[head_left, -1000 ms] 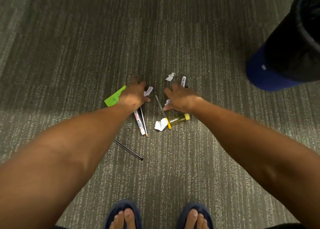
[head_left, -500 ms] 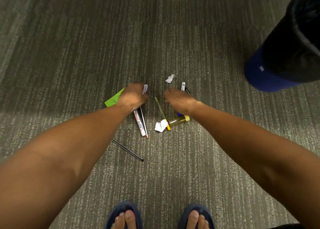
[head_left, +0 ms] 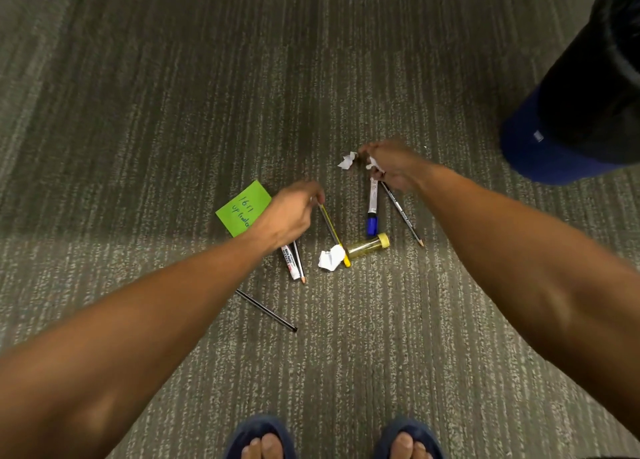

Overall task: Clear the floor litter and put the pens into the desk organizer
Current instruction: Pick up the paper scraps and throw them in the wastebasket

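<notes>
On the grey carpet lie a yellow pen (head_left: 331,232), a blue-capped marker (head_left: 372,206), a red-and-white marker (head_left: 289,261) with a thin pencil (head_left: 300,265) beside it, a dark pencil (head_left: 402,215) and a black pen (head_left: 266,311). My left hand (head_left: 290,213) is curled shut, fingertips at the yellow pen's upper end; a paper scrap it closed on is hidden inside. My right hand (head_left: 393,164) pinches a small white paper scrap (head_left: 373,163). Another scrap (head_left: 347,160) lies just left of its fingers. A crumpled paper (head_left: 329,257) rests by the yellow pen's lower end.
A green sticky note (head_left: 242,209) lies partly under my left wrist. A yellow-lidded clear vial (head_left: 367,247) lies beside the crumpled paper. A blue bin with a black liner (head_left: 540,150) stands at the right. My feet in blue slippers (head_left: 260,438) are at the bottom edge.
My right hand picked a scrap off the floor and moved up and right, uncovering the blue-capped marker and dark pencil. My left hand closed on the scrap by the sticky note and shifted right.
</notes>
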The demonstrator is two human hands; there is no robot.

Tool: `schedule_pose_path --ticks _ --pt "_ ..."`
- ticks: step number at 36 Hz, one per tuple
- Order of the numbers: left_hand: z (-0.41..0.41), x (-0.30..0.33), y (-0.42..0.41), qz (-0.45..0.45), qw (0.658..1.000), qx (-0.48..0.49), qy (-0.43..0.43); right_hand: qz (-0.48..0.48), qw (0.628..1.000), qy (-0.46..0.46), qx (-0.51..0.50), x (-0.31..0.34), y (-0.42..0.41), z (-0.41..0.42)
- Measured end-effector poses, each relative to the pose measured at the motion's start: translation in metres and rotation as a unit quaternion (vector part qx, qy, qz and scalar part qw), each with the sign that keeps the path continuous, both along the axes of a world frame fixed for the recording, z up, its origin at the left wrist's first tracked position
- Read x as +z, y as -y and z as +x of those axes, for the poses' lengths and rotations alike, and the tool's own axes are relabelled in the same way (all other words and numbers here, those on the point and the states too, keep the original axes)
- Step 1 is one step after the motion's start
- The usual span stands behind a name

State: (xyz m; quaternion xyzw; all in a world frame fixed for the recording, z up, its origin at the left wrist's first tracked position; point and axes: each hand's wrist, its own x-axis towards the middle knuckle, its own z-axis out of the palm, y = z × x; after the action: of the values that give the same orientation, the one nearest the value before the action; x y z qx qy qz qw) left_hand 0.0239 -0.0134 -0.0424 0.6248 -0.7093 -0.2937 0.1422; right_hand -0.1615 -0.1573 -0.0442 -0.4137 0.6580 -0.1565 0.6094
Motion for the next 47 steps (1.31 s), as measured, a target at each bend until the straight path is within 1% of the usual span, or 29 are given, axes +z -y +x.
schedule_pose_path --ticks 2,3,6,7,9,11,14,19,23,25,29,31,33,36,37,39,41,44,47 --pt "-0.007 -0.001 -0.003 0.000 1.000 0.001 -0.004 -0.046 0.998 -0.039 0.017 -0.004 0.002 0.004" --pt "-0.010 -0.003 -0.005 -0.002 1.000 0.000 -0.006 -0.087 0.992 -0.074 0.046 -0.005 0.004 0.006" --pt "-0.016 -0.005 -0.011 0.003 1.000 -0.011 0.007 -0.206 0.946 -0.182 0.169 -0.008 0.005 0.013" --pt "-0.017 -0.006 -0.013 0.002 0.999 -0.023 0.023 -0.227 0.931 -0.203 0.202 -0.008 0.005 0.015" --pt "-0.017 -0.010 -0.018 -0.011 0.996 -0.059 0.064 -0.257 0.905 -0.213 0.263 -0.009 0.002 0.020" --pt "-0.015 -0.013 -0.024 -0.007 0.990 -0.093 0.109 -0.272 0.882 -0.215 0.319 -0.009 -0.002 0.025" --pt "-0.014 -0.020 -0.031 0.019 0.978 -0.134 0.159 -0.275 0.845 -0.262 0.377 -0.011 -0.007 0.032" --pt "-0.022 -0.025 -0.038 0.001 0.970 -0.160 0.182 -0.234 0.820 -0.344 0.392 -0.005 -0.017 0.037" --pt "-0.028 -0.021 -0.037 0.016 0.969 -0.169 0.178 -0.243 0.807 -0.329 0.426 0.000 -0.024 0.036" --pt "-0.031 -0.020 -0.037 0.031 0.969 -0.175 0.174 -0.233 0.808 -0.326 0.431 0.001 -0.027 0.036" --pt "-0.034 -0.018 -0.039 0.053 0.964 -0.194 0.176 -0.206 0.843 -0.289 0.403 0.006 -0.030 0.035" --pt "-0.032 -0.017 -0.039 0.057 0.964 -0.200 0.167 -0.186 0.850 -0.283 0.403 0.013 -0.030 0.030" --pt "-0.030 -0.018 -0.039 0.059 0.966 -0.207 0.145 -0.170 0.855 -0.273 0.406 0.020 -0.028 0.022" --pt "-0.026 -0.016 -0.039 0.101 0.970 -0.194 0.104 -0.163 0.862 -0.273 0.394 0.033 -0.025 0.007" --pt "-0.025 -0.014 -0.039 0.102 0.973 -0.187 0.085 -0.165 0.864 -0.276 0.387 0.038 -0.025 0.002" --pt "-0.023 -0.009 -0.034 0.102 0.981 -0.158 0.054 -0.169 0.866 -0.284 0.375 0.048 -0.022 -0.009" --pt "-0.021 -0.004 -0.026 0.117 0.989 -0.094 0.009 -0.169 0.871 -0.291 0.359 0.059 -0.019 -0.020" --pt "-0.022 0.010 -0.008 0.164 0.984 -0.006 -0.068 -0.162 0.883 -0.290 0.333 0.076 -0.010 -0.037" --pt "-0.024 0.031 0.020 0.154 0.978 0.047 -0.134 -0.159 0.913 -0.263 0.269 0.098 0.000 -0.054"
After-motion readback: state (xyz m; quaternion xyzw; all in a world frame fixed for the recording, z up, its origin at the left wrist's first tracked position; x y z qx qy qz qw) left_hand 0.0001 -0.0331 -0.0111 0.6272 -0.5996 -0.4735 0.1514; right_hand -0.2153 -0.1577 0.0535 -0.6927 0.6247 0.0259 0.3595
